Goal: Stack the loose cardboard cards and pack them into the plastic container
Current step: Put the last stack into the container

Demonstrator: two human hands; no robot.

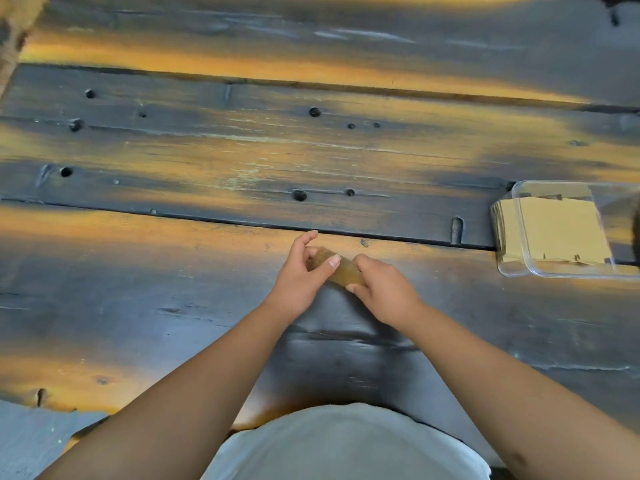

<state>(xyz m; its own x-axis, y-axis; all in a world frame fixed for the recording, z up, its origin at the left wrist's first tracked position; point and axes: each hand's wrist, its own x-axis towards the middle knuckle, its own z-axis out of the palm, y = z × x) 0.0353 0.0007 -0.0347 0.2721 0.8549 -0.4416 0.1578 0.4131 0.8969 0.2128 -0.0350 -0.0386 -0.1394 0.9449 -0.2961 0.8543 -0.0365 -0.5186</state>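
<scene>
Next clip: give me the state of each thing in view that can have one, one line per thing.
left hand: gripping one end of the stack of cards, thumb on top.
right hand: gripping the other end, fingers curled round it.
stack of cards: gathered into one bundle, held between both hands just above the table.
plastic container: lid off, resting on the table to the right, already holding cardboard cards.
wooden table: worn planks.

The single head-worn wide-angle camera is looking steeply down and forward from above the person's torso, sitting close over the dark, orange-streaked wooden plank table (242,161), which is filling nearly the whole frame.
</scene>
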